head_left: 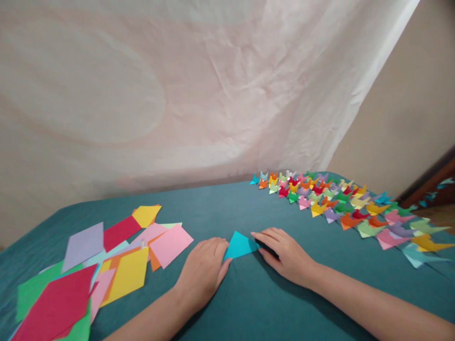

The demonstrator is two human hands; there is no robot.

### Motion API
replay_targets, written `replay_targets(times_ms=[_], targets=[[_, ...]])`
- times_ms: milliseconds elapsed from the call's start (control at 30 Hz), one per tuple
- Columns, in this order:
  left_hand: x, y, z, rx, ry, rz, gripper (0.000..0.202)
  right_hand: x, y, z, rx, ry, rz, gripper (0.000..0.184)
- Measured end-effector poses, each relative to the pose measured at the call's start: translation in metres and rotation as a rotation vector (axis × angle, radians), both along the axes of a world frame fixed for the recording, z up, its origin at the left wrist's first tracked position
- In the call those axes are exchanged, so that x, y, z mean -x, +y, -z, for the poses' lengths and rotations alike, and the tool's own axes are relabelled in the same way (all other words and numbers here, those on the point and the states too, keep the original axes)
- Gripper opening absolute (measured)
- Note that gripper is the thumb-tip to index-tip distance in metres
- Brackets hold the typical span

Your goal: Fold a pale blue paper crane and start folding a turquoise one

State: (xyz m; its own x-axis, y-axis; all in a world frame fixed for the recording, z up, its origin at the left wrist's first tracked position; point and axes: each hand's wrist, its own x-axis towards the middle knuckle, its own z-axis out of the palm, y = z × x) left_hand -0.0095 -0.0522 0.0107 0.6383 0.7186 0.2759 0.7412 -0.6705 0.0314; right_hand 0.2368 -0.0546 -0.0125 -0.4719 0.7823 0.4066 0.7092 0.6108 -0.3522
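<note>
A small bright-blue piece of origami paper [240,245], folded to a roughly triangular shape, lies on the teal cloth between my hands. My left hand [203,265] holds its left corner, the thumb at the lower edge and the fingers behind. At the right tip is my right hand [284,253], its thumb and curved fingers closing around that corner. A dark area shows inside the curl of the right hand; I cannot make out whether it is only shadow. The paper's left and right ends are partly covered by the fingers.
Loose coloured paper sheets [59,298] overlap in a spread pile at the left. Several rows of small folded paper birds [334,215] stand at the right and back right of the cloth-covered table [213,201]. A pale curtain [199,94] hangs behind the table.
</note>
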Motion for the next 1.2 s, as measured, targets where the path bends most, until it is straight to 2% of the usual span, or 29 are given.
replay_targets(times_ms=[100,200,500,700,900,1200], targets=[[0.003,0.005,0.008,0.059,-0.137,0.067,0.035,0.001,-0.001,-0.001,0.022,0.009,-0.046,0.037],[0.004,0.008,0.012,0.155,-0.217,0.098,0.036,0.001,-0.001,-0.001,0.032,0.019,-0.071,0.037],[0.0,0.003,0.004,0.329,-0.394,0.16,0.036,0.004,-0.005,0.001,0.104,0.1,-0.019,0.043],[-0.003,0.002,0.007,0.332,-0.53,0.164,0.043,0.007,-0.007,-0.002,0.192,0.218,-0.021,0.04],[-0.004,0.003,0.014,0.367,-0.607,0.175,0.044,0.009,-0.008,-0.005,0.249,0.245,-0.025,0.01],[-0.003,0.004,0.014,0.404,-0.586,0.126,0.043,0.011,-0.008,-0.011,0.255,0.303,-0.033,0.019]])
